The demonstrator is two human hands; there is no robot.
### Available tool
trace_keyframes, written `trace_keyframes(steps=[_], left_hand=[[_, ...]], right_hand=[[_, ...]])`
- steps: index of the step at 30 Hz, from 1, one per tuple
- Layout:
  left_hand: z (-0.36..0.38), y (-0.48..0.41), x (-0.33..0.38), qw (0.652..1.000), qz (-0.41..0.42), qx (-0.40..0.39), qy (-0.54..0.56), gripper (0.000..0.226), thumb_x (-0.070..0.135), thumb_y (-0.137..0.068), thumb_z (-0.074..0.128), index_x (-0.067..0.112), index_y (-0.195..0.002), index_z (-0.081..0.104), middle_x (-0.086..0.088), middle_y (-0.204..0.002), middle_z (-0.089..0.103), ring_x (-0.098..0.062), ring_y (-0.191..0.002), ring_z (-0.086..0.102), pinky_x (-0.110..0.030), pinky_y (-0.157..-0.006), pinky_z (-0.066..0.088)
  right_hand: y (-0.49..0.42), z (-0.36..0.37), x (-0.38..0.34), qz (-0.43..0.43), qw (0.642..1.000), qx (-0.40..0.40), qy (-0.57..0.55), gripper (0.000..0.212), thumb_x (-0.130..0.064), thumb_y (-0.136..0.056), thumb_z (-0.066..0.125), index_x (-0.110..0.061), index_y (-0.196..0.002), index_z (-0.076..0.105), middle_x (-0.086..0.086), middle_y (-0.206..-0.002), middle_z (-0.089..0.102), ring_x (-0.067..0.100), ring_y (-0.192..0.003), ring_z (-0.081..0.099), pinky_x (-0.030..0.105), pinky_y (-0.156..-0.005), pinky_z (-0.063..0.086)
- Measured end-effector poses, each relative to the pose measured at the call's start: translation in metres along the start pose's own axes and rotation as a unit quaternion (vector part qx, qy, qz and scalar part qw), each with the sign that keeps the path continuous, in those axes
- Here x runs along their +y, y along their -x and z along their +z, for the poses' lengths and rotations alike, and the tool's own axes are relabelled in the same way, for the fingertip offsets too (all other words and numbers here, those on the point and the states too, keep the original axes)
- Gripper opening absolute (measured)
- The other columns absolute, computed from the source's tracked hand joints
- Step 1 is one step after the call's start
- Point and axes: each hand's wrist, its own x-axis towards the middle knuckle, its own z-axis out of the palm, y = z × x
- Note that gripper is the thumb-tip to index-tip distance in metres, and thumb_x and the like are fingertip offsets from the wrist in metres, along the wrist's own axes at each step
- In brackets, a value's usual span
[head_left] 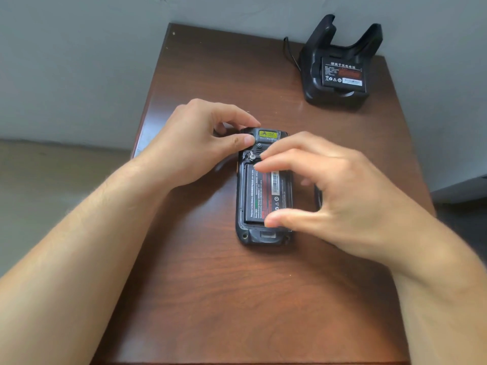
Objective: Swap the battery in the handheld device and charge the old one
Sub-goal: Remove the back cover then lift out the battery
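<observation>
A black handheld device (259,237) lies face down in the middle of the brown table (237,299), its back cover off. A black battery (259,196) with a red stripe and barcode sits in the open compartment. My left hand (195,146) pinches the device's top left corner next to a yellow label (267,134). My right hand (342,196) spans the battery lengthwise, fingertips at its top edge and thumb at its bottom edge. At the back right stands a black charging cradle (311,83) with a second battery (342,75) in its front slot.
A black cable (290,52) runs from the cradle's left side toward the wall. A dark piece (318,197), mostly hidden, lies on the table under my right palm. The table's left edge drops to the floor close to my left wrist.
</observation>
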Motion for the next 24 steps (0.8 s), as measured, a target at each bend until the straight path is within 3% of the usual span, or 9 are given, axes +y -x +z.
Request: trace_keyframes(steps=[6, 10, 14, 16, 20, 22, 24], left_hand=[[-0.001, 0.000, 0.000, 1.000, 0.002, -0.002, 0.007, 0.022, 0.035, -0.087, 0.074, 0.039, -0.109, 0.076, 0.021, -0.083, 0.068, 0.009, -0.072, 0.057, 0.000, -0.068, 0.037], [0.000, 0.000, 0.001, 1.000, -0.001, -0.003, 0.011, 0.022, 0.034, -0.087, 0.074, 0.037, -0.109, 0.077, 0.024, -0.069, 0.061, 0.011, -0.065, 0.056, 0.000, -0.063, 0.036], [0.000, -0.001, 0.001, 1.000, 0.001, -0.012, 0.013, 0.020, 0.032, -0.088, 0.073, 0.037, -0.108, 0.077, 0.035, -0.062, 0.061, 0.008, -0.060, 0.056, -0.001, -0.059, 0.036], [-0.001, -0.001, 0.001, 1.000, 0.006, -0.012, 0.011, 0.020, 0.032, -0.088, 0.073, 0.037, -0.107, 0.076, 0.029, -0.066, 0.064, 0.005, -0.060, 0.057, -0.002, -0.060, 0.037], [-0.002, 0.000, 0.000, 1.000, 0.013, -0.011, 0.000, 0.020, 0.034, -0.089, 0.071, 0.039, -0.108, 0.075, 0.021, -0.080, 0.068, 0.005, -0.067, 0.056, -0.002, -0.064, 0.037], [-0.002, 0.000, 0.000, 1.000, 0.010, -0.010, -0.002, 0.020, 0.033, -0.089, 0.071, 0.039, -0.108, 0.075, 0.030, -0.069, 0.064, 0.007, -0.065, 0.055, -0.002, -0.064, 0.037], [-0.002, 0.000, 0.001, 1.000, 0.006, -0.009, -0.002, 0.019, 0.033, -0.089, 0.071, 0.038, -0.107, 0.076, 0.035, -0.063, 0.061, 0.007, -0.062, 0.055, -0.003, -0.062, 0.037]], right_hand=[[0.000, 0.005, 0.003, -0.001, 0.999, -0.034, 0.030, 0.058, -0.046, -0.076, 0.081, -0.033, -0.130, 0.064, -0.017, -0.128, 0.052, 0.010, -0.121, 0.051, 0.024, -0.100, 0.043], [0.001, 0.009, 0.003, -0.013, 0.999, -0.023, 0.032, 0.055, -0.047, -0.080, 0.074, -0.030, -0.131, 0.066, -0.015, -0.128, 0.053, 0.009, -0.119, 0.050, 0.019, -0.098, 0.042], [0.004, 0.017, 0.001, -0.047, 0.998, 0.010, 0.047, 0.051, -0.037, -0.080, 0.072, -0.024, -0.129, 0.068, -0.007, -0.132, 0.058, 0.014, -0.122, 0.052, 0.031, -0.105, 0.047], [0.005, 0.019, 0.000, -0.059, 0.997, 0.024, 0.046, 0.047, -0.032, -0.080, 0.073, -0.022, -0.126, 0.070, -0.003, -0.133, 0.059, 0.017, -0.123, 0.055, 0.035, -0.102, 0.049], [0.006, 0.019, 0.002, -0.071, 0.996, 0.030, 0.032, 0.042, -0.028, -0.082, 0.072, -0.021, -0.123, 0.071, 0.001, -0.134, 0.058, 0.017, -0.120, 0.059, 0.012, -0.087, 0.039], [0.007, 0.018, 0.003, -0.076, 0.996, 0.039, 0.015, 0.044, -0.026, -0.082, 0.075, -0.020, -0.126, 0.069, 0.002, -0.134, 0.057, 0.014, -0.116, 0.062, 0.011, -0.080, 0.039], [0.008, 0.016, 0.001, -0.079, 0.995, 0.057, -0.006, 0.058, -0.023, -0.081, 0.078, -0.021, -0.137, 0.062, 0.000, -0.131, 0.056, 0.015, -0.103, 0.064, 0.016, -0.074, 0.047]])
